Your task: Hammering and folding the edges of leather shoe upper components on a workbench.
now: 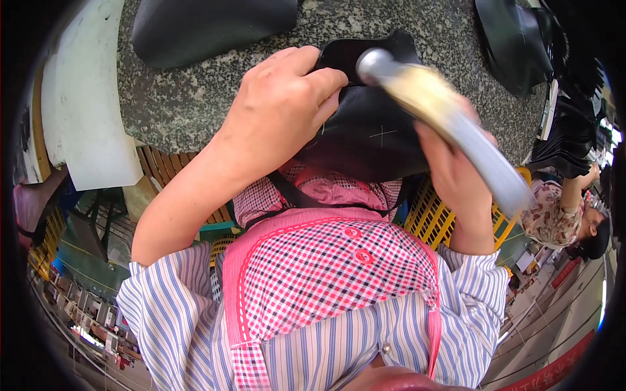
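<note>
The black leather [365,140] is laid over the near edge of the stone surface [189,98], pinched by the left hand [280,98]. The hammer [427,98], blurred, is gripped by the right hand [450,176]. Any blow is best landed flat, with the left hand, near the hammer's head, kept clear and the leather held taut. Part of the leather is hidden by the hammer. A 2nd piece [215,29] is seen at upper left, a 3rd piece [518,45] at upper right.

Head-worn, wide fisheye; facing steeply downward from above left hand [285,98] and right hand [448,166], near both, reaching well beyond them.
</note>
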A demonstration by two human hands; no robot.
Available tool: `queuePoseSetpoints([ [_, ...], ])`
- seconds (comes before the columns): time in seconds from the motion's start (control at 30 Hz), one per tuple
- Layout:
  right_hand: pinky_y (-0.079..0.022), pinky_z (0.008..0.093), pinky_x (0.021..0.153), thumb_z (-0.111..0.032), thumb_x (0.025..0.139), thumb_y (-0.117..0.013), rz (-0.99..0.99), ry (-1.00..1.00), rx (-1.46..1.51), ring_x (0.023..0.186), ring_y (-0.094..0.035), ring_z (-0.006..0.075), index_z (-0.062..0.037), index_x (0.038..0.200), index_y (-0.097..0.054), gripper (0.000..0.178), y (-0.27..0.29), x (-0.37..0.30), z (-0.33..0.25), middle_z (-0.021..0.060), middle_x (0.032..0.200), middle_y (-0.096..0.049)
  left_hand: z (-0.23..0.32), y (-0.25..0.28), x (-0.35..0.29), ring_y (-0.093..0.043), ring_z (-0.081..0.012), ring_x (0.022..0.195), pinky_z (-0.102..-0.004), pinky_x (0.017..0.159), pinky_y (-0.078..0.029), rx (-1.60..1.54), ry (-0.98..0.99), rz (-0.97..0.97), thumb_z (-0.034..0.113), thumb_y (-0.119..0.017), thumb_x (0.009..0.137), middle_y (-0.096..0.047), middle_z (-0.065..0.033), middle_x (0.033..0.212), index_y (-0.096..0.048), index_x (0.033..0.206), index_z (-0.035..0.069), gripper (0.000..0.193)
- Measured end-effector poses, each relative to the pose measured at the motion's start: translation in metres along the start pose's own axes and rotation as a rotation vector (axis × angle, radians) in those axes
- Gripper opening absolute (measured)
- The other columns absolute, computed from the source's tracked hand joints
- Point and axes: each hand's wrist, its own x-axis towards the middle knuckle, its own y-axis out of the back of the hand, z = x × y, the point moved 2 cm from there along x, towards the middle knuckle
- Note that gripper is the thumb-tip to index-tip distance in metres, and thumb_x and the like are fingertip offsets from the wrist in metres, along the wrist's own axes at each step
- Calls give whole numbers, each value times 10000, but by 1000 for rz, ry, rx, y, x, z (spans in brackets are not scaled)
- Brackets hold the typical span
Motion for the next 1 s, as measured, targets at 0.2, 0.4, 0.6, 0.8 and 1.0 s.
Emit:
queuePoseSetpoints([
  [0.2, -442, 226, 583, -79, 862, -582, 62, 109, -53, 621, -545, 106, 7, 1042, -568, 200, 1, 12, 3, 93, 772, -612, -1, 2, -1, -519, -251, 617, -344, 551, -433, -54, -51, 29, 34, -664, 689, -470, -84, 679, -652, 844, 64, 158],
  [0.4, -453, 246, 661, -99, 860, -591, 116, 165, -35, 719, -584, 124, 39, 1069, -567, 251, 6, 18, 0, 86, 869, -638, -1, 2, -4, -516, -248, 612, -341, 538, -426, -79, -55, 44, 32, -670, 685, -470, -81, 676, -648, 845, 67, 166],
  [0.6, -400, 270, 484, -57, 828, -591, -118, 84, -123, 502, -538, 143, -9, 780, -509, 106, 5, 1, -4, 94, 591, -486, -5, 2, -2, -524, -245, 615, -336, 531, -425, -98, 70, 2, 36, -672, 686, -480, -76, 677, -647, 838, 63, 157],
  [0.8, -387, 269, 467, -67, 819, -596, -99, 72, -2, 475, -536, 198, -16, 800, -503, 108, -9, -12, 10, 101, 579, -495, -16, 7, -11, -525, -243, 641, -317, 542, -436, -119, -232, 14, 0, -668, 654, -507, -93, 752, -660, 885, 62, 239],
  [1.0, -383, 269, 462, -73, 821, -604, -74, 86, 11, 479, -536, 192, -16, 807, -505, 114, -10, -12, 12, 96, 576, -494, -11, 6, -13, -550, -260, 744, -335, 612, -477, 21, -253, 62, 49, -614, 651, -531, -104, 813, -615, 885, 22, 235],
])
